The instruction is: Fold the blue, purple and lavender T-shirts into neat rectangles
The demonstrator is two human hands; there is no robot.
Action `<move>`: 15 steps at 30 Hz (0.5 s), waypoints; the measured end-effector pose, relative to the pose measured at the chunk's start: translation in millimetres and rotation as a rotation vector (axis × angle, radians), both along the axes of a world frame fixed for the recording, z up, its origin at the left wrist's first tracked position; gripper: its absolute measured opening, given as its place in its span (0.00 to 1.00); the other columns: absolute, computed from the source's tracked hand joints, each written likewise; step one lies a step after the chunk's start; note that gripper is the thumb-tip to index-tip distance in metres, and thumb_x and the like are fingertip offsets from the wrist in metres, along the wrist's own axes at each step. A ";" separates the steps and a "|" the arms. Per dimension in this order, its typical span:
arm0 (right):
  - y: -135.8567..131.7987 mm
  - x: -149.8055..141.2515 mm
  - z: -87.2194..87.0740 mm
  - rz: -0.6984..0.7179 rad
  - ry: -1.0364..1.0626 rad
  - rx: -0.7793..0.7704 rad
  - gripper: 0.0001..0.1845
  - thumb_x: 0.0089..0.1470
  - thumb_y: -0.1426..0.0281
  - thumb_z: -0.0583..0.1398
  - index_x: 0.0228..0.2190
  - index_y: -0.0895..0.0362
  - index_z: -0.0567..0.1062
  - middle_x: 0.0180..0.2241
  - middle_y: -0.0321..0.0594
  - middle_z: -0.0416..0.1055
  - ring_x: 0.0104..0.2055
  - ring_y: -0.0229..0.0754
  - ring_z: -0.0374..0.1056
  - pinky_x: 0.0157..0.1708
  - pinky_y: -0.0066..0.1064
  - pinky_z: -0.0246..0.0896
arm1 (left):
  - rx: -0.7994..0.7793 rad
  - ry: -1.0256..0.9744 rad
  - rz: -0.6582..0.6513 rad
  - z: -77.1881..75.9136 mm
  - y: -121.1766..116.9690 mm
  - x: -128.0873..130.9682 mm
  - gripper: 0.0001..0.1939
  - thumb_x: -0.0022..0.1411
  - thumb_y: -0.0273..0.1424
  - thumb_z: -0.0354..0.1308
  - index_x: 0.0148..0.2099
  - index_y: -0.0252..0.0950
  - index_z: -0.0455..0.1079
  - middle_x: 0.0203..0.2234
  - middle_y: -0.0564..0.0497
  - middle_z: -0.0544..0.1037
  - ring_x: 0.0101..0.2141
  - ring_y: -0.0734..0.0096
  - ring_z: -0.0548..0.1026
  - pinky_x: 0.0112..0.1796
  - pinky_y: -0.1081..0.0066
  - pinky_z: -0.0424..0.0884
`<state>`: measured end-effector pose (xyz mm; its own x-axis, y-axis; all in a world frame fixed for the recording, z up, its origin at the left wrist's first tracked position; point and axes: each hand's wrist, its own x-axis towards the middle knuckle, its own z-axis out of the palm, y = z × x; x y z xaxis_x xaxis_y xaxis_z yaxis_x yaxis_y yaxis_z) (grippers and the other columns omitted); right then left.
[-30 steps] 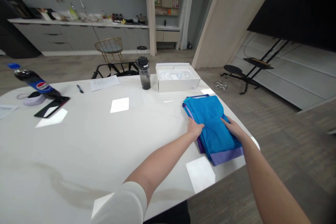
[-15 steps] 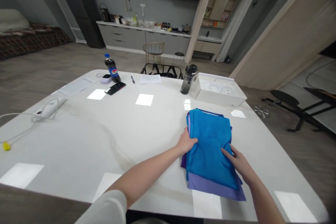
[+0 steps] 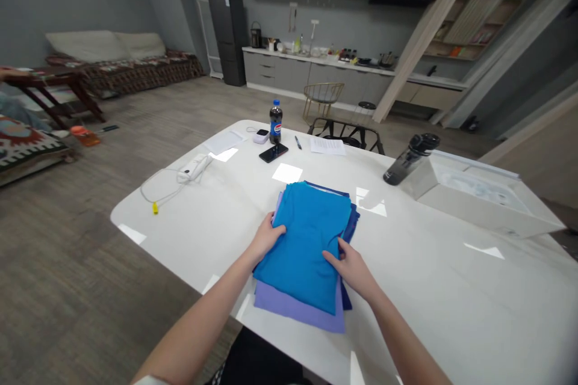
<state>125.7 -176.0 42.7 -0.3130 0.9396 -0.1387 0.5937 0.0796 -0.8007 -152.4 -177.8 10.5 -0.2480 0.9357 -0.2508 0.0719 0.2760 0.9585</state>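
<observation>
A stack of folded cloths lies on the white table (image 3: 451, 277) in front of me: a bright blue cloth (image 3: 307, 234) on top, a lavender one (image 3: 293, 308) under it and a dark blue one (image 3: 351, 222) showing at the right edge. My left hand (image 3: 266, 237) grips the stack's left edge, fingers curled over the blue cloth. At the stack's right side, my right hand (image 3: 350, 264) rests with its fingers on the top cloth and thumb at the edge.
A dark water bottle (image 3: 409, 159) and an open white box (image 3: 478, 195) stand at the right. Farther back are a cola bottle (image 3: 275, 123), a black phone (image 3: 273, 153), a pen (image 3: 298, 142), papers (image 3: 327, 145) and a white corded device (image 3: 193, 166). Chairs (image 3: 323, 96) stand behind the table.
The stack of cloths has slid leftward across the table with both hands on it, from the right edge to the middle in front of me. My view has swung left.
</observation>
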 end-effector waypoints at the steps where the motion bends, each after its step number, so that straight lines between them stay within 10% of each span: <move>1: 5.4 -26.9 -2.5 0.024 -0.013 0.034 0.23 0.58 0.49 0.60 0.46 0.52 0.76 0.45 0.44 0.79 0.45 0.53 0.75 0.42 0.38 0.71 | 0.002 0.022 0.030 1.6 0.5 -25.7 0.31 0.53 0.31 0.62 0.60 0.37 0.68 0.49 0.45 0.81 0.45 0.57 0.80 0.43 0.64 0.76; 9: 45.8 -215.9 -24.0 0.116 -0.089 0.157 0.21 0.59 0.53 0.62 0.45 0.55 0.72 0.44 0.50 0.74 0.47 0.55 0.71 0.48 0.42 0.64 | -0.026 0.336 0.197 20.2 21.2 -192.0 0.24 0.56 0.31 0.58 0.56 0.35 0.70 0.48 0.46 0.82 0.46 0.58 0.79 0.46 0.64 0.75; 15: 58.9 -299.0 -34.8 0.096 -0.011 0.123 0.29 0.60 0.51 0.61 0.55 0.56 0.69 0.49 0.53 0.70 0.50 0.56 0.70 0.49 0.45 0.63 | -0.093 0.775 0.268 38.5 36.7 -241.7 0.27 0.59 0.30 0.57 0.61 0.35 0.68 0.52 0.42 0.80 0.53 0.50 0.76 0.54 0.57 0.71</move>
